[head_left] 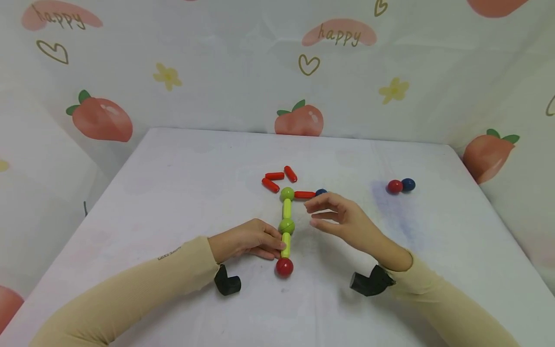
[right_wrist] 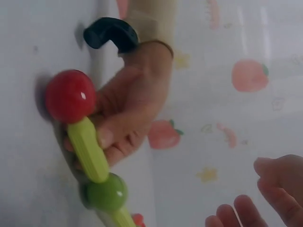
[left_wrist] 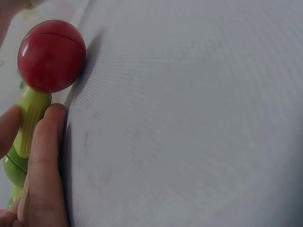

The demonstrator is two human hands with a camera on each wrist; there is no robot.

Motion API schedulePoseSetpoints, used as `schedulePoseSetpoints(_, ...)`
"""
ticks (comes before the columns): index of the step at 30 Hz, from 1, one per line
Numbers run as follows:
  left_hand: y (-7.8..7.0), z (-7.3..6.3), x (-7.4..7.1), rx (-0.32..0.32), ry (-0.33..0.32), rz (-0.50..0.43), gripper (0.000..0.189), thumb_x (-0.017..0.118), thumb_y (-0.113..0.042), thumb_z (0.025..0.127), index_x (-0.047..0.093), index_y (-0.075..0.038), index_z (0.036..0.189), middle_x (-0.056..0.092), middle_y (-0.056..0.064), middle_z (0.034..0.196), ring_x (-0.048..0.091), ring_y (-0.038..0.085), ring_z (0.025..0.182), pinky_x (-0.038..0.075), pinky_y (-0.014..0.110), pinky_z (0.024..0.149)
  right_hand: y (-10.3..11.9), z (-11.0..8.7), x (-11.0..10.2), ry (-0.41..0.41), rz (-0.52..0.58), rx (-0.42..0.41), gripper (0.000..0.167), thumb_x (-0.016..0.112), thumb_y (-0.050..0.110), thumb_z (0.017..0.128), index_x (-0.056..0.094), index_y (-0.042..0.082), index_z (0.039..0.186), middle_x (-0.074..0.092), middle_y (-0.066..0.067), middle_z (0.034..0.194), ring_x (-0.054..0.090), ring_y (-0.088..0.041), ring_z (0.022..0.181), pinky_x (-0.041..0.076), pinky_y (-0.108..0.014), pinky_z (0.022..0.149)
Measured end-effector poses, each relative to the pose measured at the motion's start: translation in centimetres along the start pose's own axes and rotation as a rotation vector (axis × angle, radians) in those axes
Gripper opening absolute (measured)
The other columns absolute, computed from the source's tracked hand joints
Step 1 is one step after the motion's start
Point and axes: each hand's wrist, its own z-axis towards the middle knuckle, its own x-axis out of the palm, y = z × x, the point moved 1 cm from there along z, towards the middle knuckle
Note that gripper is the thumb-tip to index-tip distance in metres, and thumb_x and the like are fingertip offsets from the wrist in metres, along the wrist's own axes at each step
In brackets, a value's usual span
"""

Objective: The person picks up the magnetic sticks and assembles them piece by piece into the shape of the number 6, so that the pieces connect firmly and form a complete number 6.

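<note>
My left hand (head_left: 256, 238) pinches the lower yellow-green rod (head_left: 285, 245) between thumb and fingers. That rod joins a red ball (head_left: 284, 267) at the near end to a green ball (head_left: 286, 226). Beyond it, an upper yellow-green rod (head_left: 287, 208) leads to another green ball (head_left: 287, 194). From there a red rod (head_left: 305, 194) extends right to a blue ball (head_left: 321, 192), partly covered by my right hand (head_left: 347, 219). The right hand hovers right of the chain, fingers loosely bent and nothing between them. In the left wrist view, the red ball (left_wrist: 52, 56) sits past the fingertips.
Three loose red rods (head_left: 274, 176) lie just behind the chain. Off to the right, a second red ball (head_left: 394, 187) and a dark blue ball (head_left: 408, 184) touch each other on the white-covered table (head_left: 195, 168). A printed cloth (head_left: 238, 72) hangs behind the table.
</note>
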Motion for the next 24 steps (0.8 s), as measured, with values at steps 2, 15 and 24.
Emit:
schedulePoseSetpoints(2, 0.0, 0.0, 0.0, -0.007, -0.001, -0.009, 0.020, 0.071, -0.012, 0.088, 0.070, -0.001, 0.105, 0.074, 0.009, 0.088, 0.070, 0.012, 0.070, 0.058, 0.025, 0.069, 0.1, 0.3, -0.4, -0.041, -0.002, -0.016, 0.033, 0.070, 0.004, 0.087, 0.059, 0.001, 0.118, 0.063, -0.011, 0.117, 0.061, -0.023, 0.109, 0.053, -0.027, 0.091)
schedulePoseSetpoints(15, -0.1, -0.2, -0.1, -0.006, -0.004, -0.008, 0.021, 0.071, -0.012, 0.088, 0.069, -0.001, 0.106, 0.073, 0.008, 0.087, 0.069, 0.012, 0.070, 0.058, 0.025, 0.069, 0.3, 4.8, -2.4, -0.164, 0.014, -0.065, 0.038, 0.066, 0.004, 0.090, 0.055, 0.002, 0.126, 0.058, -0.011, 0.125, 0.060, -0.021, 0.114, 0.050, -0.027, 0.095)
schedulePoseSetpoints(24, 0.0, -0.2, 0.0, -0.001, -0.002, 0.002, 0.021, 0.070, -0.013, 0.088, 0.069, -0.001, 0.106, 0.074, 0.010, 0.091, 0.070, 0.012, 0.070, 0.058, 0.026, 0.070, -0.8, 8.3, -2.4, -0.190, -0.035, 0.026, 0.036, 0.066, 0.012, 0.092, 0.057, 0.006, 0.126, 0.058, -0.011, 0.127, 0.059, -0.028, 0.118, 0.051, -0.041, 0.096)
